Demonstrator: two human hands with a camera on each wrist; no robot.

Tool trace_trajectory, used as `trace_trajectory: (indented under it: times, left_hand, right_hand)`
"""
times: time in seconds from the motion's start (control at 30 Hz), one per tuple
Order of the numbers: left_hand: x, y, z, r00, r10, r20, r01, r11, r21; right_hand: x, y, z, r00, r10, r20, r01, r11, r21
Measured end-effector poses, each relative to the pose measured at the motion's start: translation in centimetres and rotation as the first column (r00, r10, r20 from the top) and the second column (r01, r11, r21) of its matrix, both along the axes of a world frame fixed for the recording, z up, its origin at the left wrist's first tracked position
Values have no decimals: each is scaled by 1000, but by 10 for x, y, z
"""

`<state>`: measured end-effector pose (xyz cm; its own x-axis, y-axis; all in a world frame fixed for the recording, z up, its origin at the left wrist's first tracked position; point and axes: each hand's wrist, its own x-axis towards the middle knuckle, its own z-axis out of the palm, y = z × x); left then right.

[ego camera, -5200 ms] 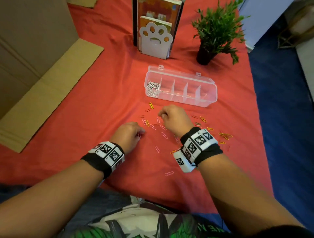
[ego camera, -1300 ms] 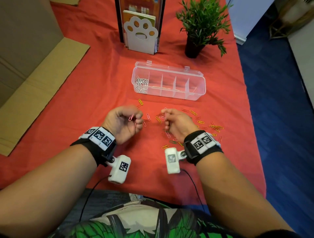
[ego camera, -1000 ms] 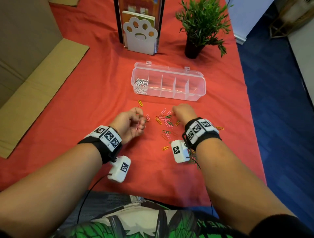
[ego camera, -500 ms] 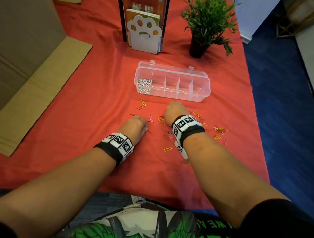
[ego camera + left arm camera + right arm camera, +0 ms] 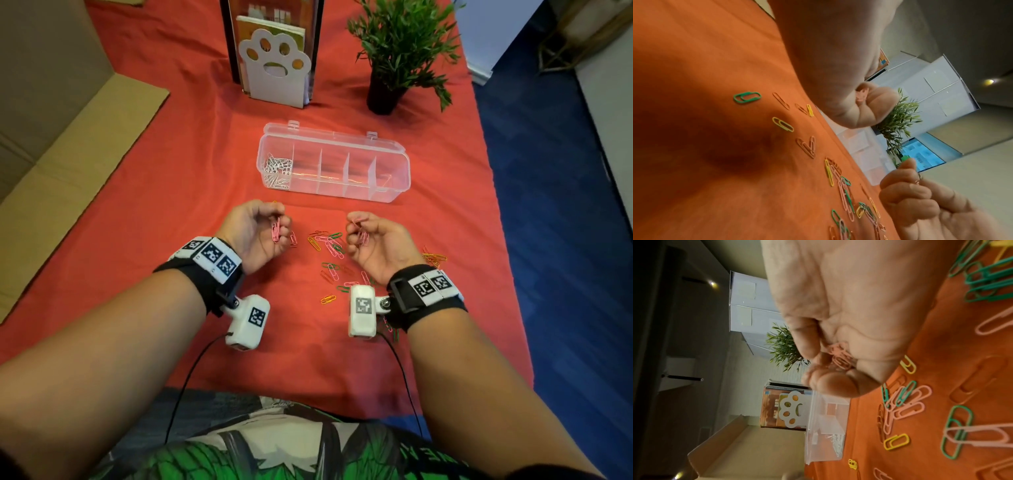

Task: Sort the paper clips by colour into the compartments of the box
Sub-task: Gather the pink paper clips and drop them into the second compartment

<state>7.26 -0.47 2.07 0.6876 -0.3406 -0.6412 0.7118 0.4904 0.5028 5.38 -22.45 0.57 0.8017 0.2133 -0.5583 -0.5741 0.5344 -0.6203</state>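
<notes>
The left hand (image 5: 255, 236) is curling its fingers round a few pink clips (image 5: 276, 231), palm turned up above the red cloth (image 5: 171, 192). The right hand (image 5: 376, 240) is likewise cupping a small bunch of pink paper clips (image 5: 840, 356), thumb and fingertips closing over them. Between the two hands, loose clips (image 5: 329, 245) in pink, green and yellow are lying scattered on the cloth. The clear box (image 5: 394, 171) is sitting just beyond them, white clips (image 5: 277, 169) filling its leftmost compartment
</notes>
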Motion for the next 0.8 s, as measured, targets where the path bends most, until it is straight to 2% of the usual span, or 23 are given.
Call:
trace_trajectory:
  times: [0.03, 0.07, 0.1, 0.13, 0.17, 0.2, 0.23, 0.27, 0.3, 0.33, 0.43, 0.5, 0.57, 0.6, 0.67, 0.7, 0.73, 0.77, 0.8]
  left_hand:
    - [2, -4, -1, 1000, -17, -6, 17, 998, 57]
    - [4, -9, -3, 998, -52, 24, 47, 982, 185]
    - [5, -15, -6, 988, -122, 94, 78, 923, 378]
    - [6, -20, -10, 954, -243, 174, 96, 799, 594]
    - [7, -22, -14, 885, -404, 232, 79, 621, 780]
    - [7, -22, -17, 787, -567, 245, 33, 435, 900]
    - [7, -22, -20, 683, -704, 194, -10, 257, 966]
    - [6, -20, -23, 598, -793, 122, -52, 113, 992]
    - [6, -17, -27, 538, -840, 68, -91, 22, 996]
    - [6, -15, -30, 502, -864, 33, -120, -32, 992]
    - [2, -11, -39, 472, -881, -7, -164, -96, 982]
    - [0, -9, -41, 490, -871, -23, -155, -114, 981]
    - [0, -6, -42, 546, -838, -2, -128, -85, 988]
    - [0, -5, -42, 583, -812, 22, -108, -51, 993]
    - [1, -7, -38, 672, -738, 64, -34, 56, 998]
    - [1, -10, -35, 732, -675, 97, 34, 178, 984]
    - [0, -14, -31, 806, -577, 133, 108, 364, 925]
    - [-1, -18, -27, 880, -452, 146, 157, 567, 809]
    - [-2, -22, -23, 936, -328, 127, 167, 732, 660]
  right_hand:
    - [-2, -1, -1, 1000, 9, -16, -9, 1000, 13]
    - [-3, -1, -2, 999, 19, -31, -19, 1000, 5]
    - [-4, -1, -2, 998, 31, -56, -32, 999, -20]
    - [-3, 1, -3, 996, 45, -76, -52, 995, -87]
    - [-2, 3, -5, 994, 67, -82, -82, 977, -198]
    - [-1, 6, -9, 993, 101, -67, -118, 924, -364]
    - [0, 9, -14, 986, 160, -49, -161, 824, -544]
    - [1, 12, -19, 971, 235, -38, -194, 691, -697]
    - [2, 14, -23, 952, 304, -44, -218, 565, -796]
    - [1, 16, -26, 934, 351, -61, -236, 482, -844]
    - [-2, 17, -33, 919, 383, -97, -258, 395, -882]
    - [-1, 11, -33, 936, 341, -87, -196, 297, -935]
    - [2, 1, -31, 957, 283, -65, -135, 236, -962]
    - [4, -1, -29, 964, 261, -46, -118, 267, -956]
    - [6, -2, -26, 975, 222, -3, -96, 406, -909]
    - [5, 0, -23, 979, 206, 1, -99, 472, -876]
    - [3, 2, -22, 982, 188, -11, -114, 546, -830]
    - [1, 5, -19, 986, 163, -24, -124, 636, -761]
    - [-2, 7, -17, 990, 135, -36, -124, 730, -672]
